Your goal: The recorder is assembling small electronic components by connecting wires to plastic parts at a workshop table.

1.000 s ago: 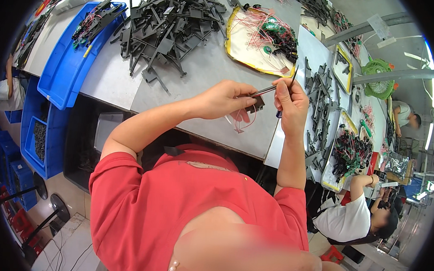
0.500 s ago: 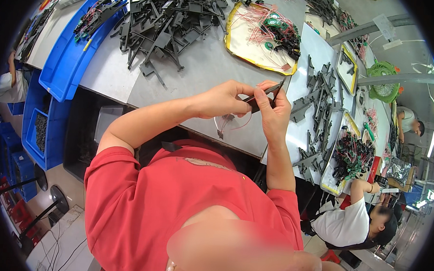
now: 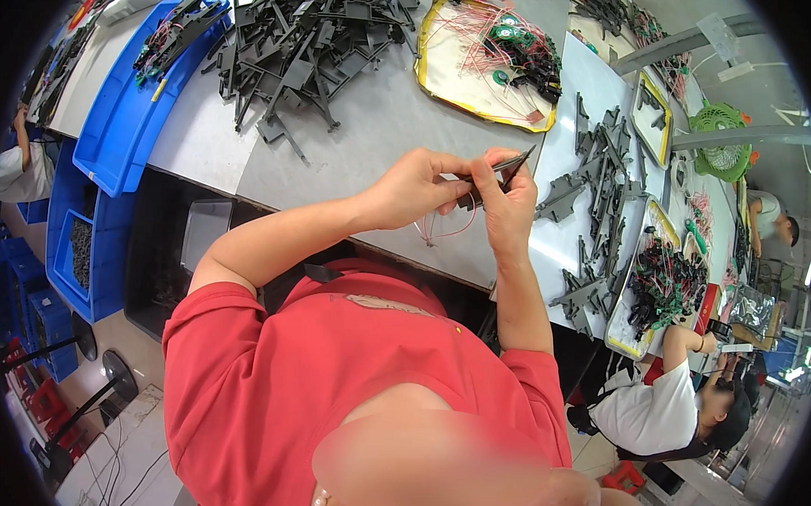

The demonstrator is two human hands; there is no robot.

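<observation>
Wired black plastic part [image 3: 467,200], between both hands, one o'clock of view.
Pinched in the left hand [image 3: 415,192]; clamped in the right hand [image 3: 509,212], now drawn inward close beside the left: slim dark pointed piece [image 3: 524,158]. Reddish wires [image 3: 473,222] hanging toward six o'clock, over the desk [image 3: 375,125]. By judgement, close two-handed work. From hands: black bracket pile [image 3: 306,54] at ten o'clock, yellow-edged tray [image 3: 458,83] at twelve.
</observation>
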